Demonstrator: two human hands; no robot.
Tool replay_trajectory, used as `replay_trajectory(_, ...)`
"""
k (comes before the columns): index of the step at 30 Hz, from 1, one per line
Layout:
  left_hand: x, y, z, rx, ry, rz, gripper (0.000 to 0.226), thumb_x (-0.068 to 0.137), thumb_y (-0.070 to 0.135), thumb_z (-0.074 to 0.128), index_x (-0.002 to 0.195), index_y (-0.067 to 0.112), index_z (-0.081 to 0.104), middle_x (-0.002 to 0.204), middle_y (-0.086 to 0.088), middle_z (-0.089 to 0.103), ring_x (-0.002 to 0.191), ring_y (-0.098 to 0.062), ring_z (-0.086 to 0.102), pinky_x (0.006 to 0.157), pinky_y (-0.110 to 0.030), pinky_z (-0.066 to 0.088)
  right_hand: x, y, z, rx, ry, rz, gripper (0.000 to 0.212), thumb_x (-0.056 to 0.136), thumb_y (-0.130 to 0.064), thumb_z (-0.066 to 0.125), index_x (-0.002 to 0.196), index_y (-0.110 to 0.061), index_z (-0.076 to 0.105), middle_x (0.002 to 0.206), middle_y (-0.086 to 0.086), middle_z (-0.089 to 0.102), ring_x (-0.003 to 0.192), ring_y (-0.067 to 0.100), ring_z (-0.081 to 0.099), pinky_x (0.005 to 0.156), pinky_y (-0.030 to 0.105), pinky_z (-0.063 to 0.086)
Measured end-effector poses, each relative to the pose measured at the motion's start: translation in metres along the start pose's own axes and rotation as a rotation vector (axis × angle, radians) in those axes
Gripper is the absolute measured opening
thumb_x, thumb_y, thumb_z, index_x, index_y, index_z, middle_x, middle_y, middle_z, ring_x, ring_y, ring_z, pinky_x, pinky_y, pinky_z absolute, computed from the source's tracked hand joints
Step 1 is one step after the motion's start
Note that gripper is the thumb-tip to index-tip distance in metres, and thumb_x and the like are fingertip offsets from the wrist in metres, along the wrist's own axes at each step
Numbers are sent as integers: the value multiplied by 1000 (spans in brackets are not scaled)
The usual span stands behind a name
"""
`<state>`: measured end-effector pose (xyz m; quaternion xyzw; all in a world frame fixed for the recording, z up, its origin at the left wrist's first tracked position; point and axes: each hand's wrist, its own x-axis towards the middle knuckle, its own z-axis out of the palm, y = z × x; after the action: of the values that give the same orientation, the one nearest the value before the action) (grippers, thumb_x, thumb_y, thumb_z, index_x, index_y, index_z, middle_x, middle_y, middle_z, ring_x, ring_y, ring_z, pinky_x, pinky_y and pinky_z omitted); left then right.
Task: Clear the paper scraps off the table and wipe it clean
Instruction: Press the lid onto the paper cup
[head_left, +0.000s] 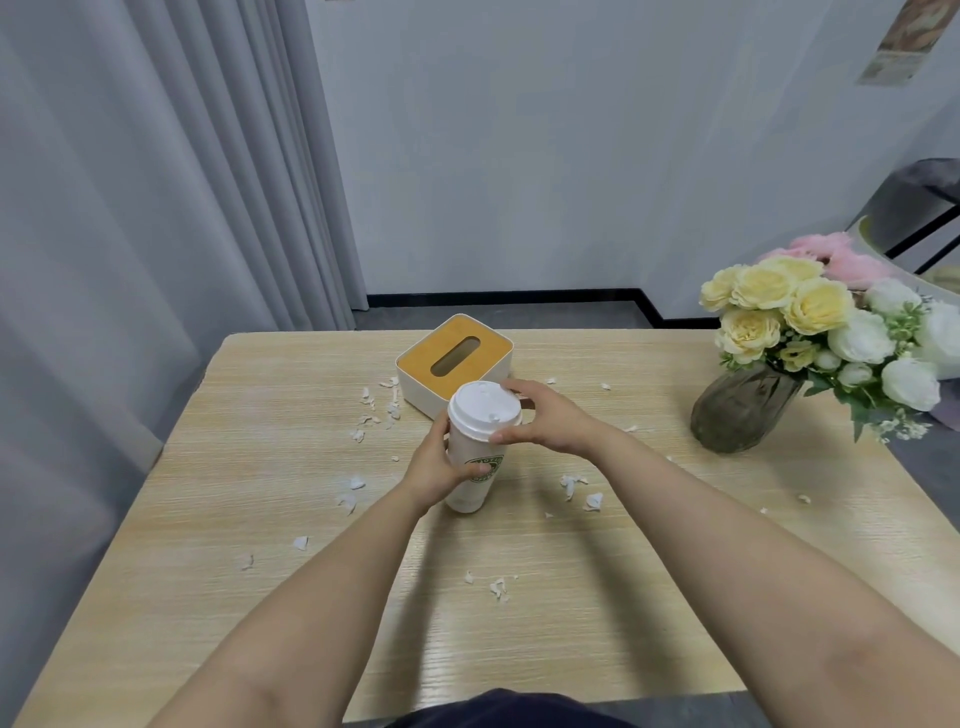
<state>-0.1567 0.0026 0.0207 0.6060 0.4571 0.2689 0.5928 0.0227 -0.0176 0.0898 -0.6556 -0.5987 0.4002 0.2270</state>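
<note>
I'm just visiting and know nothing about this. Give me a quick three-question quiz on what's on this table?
1. True or false: the cup has its lid on.
2. What grips the lid? A) left hand B) right hand
3. What litters the table?

Key: 1 true. 2 B; the left hand holds the cup's body. 3 paper scraps, scattered around the cup and beside the tissue box.

Table (649, 597) pale wood grain; paper scraps (571, 486) white; cup (475, 462) white, green logo; tissue box (455, 364) cream, mustard top; flowers (810, 312) yellow, white, pink; vase (740, 413) smoky grey.
</note>
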Motion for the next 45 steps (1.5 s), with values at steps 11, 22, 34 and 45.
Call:
replay_trajectory(11,1,3,-5,16,-31,-9,106,55,28,81,145,29,25,135,13,41,117,-10,42,84,-19,42,0,3,4,3,29,-70,70,67,-20,84,129,-19,50,113,-11,47,112,14,48,99,30,41)
replay_trajectory(22,-14,10,-28,-76,76,-65,83,80,-21,40,146,27,24,136,8,38,120,-12,43,85,-26,43,-4,3,24,-123,-21,-120,92,66,-39,82,140,-20,32,137,-4,30,122,10,35,106,31,33)
replay_trajectory(34,-29,28,-12,811,142,289,48,103,29,25,149,16,22,157,4,15,145,-13,6,117,-30,7,-20,3,30,-119,-23,-209,86,75,-41,75,143,-21,27,144,-6,35,131,11,35,102,24,32)
replay_trajectory(45,-37,27,-11,1146,55,266,54,101,39,11,151,20,2,158,8,-8,144,-5,-8,117,-27,-4,-20,13,33,-563,39,-381,58,102,-40,23,151,-13,5,158,-2,-5,140,0,-9,114,19,-6)
